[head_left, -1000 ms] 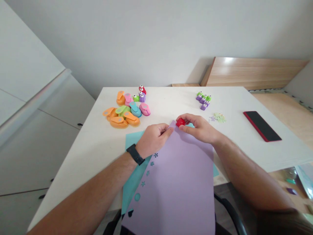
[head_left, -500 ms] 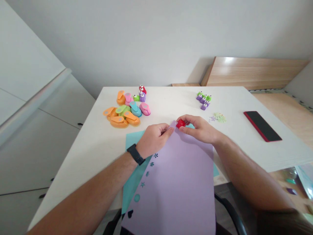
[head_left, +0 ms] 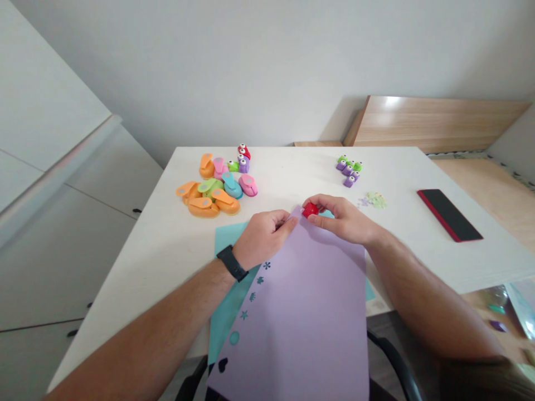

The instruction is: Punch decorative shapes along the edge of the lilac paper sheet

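The right hand [head_left: 340, 219] grips a small red paper punch [head_left: 310, 210] (stiff, best held by its sides) at the corner of a lilac paper sheet [head_left: 301, 328]; the left hand [head_left: 262, 238], closed narrowly, pinches that light, floppy sheet's edge above the tabletop [head_left: 137, 278].

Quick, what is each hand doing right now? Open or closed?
Left hand: closed, pinching the edge of the lilac paper sheet.
Right hand: closed, holding a small red craft punch at the sheet's top corner.
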Action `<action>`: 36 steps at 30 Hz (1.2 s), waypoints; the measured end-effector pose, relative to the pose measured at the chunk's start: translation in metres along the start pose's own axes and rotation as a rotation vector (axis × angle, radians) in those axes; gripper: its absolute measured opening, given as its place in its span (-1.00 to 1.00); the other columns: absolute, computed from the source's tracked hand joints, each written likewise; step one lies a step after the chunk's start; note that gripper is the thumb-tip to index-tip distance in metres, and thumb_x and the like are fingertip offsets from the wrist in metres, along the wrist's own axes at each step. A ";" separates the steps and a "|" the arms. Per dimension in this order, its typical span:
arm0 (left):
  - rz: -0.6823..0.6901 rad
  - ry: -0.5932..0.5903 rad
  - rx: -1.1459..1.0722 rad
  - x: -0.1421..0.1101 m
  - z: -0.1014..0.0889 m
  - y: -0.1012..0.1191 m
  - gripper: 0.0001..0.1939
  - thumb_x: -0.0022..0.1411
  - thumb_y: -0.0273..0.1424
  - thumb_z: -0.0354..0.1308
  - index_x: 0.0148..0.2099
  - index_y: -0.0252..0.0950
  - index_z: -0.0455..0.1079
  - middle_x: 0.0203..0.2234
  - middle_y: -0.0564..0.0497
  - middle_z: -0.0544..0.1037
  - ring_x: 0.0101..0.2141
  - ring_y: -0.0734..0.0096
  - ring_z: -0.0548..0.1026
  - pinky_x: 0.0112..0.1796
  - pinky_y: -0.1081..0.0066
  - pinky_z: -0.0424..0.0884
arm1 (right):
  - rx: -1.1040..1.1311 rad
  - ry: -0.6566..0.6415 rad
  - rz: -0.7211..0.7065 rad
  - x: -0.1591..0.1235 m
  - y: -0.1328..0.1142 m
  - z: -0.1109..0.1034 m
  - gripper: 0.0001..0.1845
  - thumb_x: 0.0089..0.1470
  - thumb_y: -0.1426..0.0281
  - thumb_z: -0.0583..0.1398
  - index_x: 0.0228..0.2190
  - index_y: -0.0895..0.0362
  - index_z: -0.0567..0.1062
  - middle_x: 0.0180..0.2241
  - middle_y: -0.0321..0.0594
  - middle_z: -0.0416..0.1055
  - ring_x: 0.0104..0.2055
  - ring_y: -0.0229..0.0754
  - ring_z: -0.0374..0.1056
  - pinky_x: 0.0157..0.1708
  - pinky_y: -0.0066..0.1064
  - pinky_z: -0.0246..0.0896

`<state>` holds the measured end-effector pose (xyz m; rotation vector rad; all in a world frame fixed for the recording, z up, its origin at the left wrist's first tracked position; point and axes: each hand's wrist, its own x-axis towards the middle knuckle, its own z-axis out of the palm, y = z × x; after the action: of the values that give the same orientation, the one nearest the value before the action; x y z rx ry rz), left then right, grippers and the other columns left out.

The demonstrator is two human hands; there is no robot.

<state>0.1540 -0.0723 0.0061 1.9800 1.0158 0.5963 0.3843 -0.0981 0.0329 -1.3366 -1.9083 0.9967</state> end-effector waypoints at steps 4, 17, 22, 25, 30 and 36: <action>-0.002 -0.002 -0.009 0.001 0.000 0.000 -0.58 0.42 -0.11 0.02 -0.36 -0.29 0.43 -0.58 0.11 0.39 -0.51 0.49 0.27 -0.48 0.43 0.13 | -0.005 -0.015 -0.007 0.000 0.001 0.001 -0.75 0.21 0.30 0.25 -0.10 0.14 0.55 -0.18 -0.18 0.54 -0.13 -0.13 0.40 -0.07 -0.25 0.29; 0.006 0.000 -0.014 0.001 0.001 -0.002 -0.59 0.43 -0.12 0.02 -0.33 -0.30 0.45 -0.56 0.09 0.43 -0.51 0.49 0.30 -0.48 0.44 0.14 | 0.017 -0.010 -0.007 0.000 0.000 0.002 -0.77 0.21 0.30 0.25 -0.12 0.13 0.54 -0.20 -0.18 0.53 -0.15 -0.13 0.39 -0.07 -0.24 0.29; 0.009 0.004 -0.001 0.001 0.002 -0.003 -0.59 0.42 -0.12 0.03 -0.31 -0.31 0.47 -0.54 0.08 0.47 -0.50 0.48 0.32 -0.47 0.44 0.16 | 0.049 0.008 -0.010 0.000 0.000 0.001 -0.76 0.20 0.30 0.26 -0.13 0.15 0.55 -0.19 -0.17 0.53 -0.15 -0.13 0.38 -0.07 -0.23 0.28; 0.005 0.005 0.006 0.001 0.001 -0.003 -0.59 0.42 -0.12 0.03 -0.31 -0.30 0.48 -0.54 0.08 0.47 -0.50 0.47 0.33 -0.47 0.44 0.16 | 0.064 0.007 -0.001 0.001 -0.001 0.001 -0.77 0.20 0.30 0.26 -0.14 0.15 0.55 -0.19 -0.16 0.53 -0.15 -0.13 0.38 -0.07 -0.23 0.27; 0.009 0.002 0.002 0.001 0.001 -0.002 -0.59 0.42 -0.12 0.02 -0.32 -0.30 0.47 -0.55 0.09 0.46 -0.51 0.48 0.31 -0.47 0.44 0.16 | 0.064 -0.010 0.026 0.001 -0.002 0.001 -0.77 0.19 0.29 0.26 -0.15 0.15 0.55 -0.20 -0.17 0.53 -0.15 -0.12 0.39 -0.08 -0.22 0.27; 0.008 0.007 -0.004 0.001 0.001 -0.001 -0.59 0.41 -0.13 0.03 -0.37 -0.30 0.43 -0.59 0.11 0.38 -0.53 0.50 0.28 -0.48 0.44 0.13 | 0.034 -0.034 0.009 -0.001 -0.001 0.000 -0.76 0.20 0.29 0.26 -0.13 0.15 0.54 -0.20 -0.17 0.53 -0.14 -0.11 0.39 -0.07 -0.22 0.27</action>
<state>0.1548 -0.0719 0.0049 1.9804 1.0107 0.6098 0.3838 -0.0989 0.0335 -1.3178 -1.9033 1.0576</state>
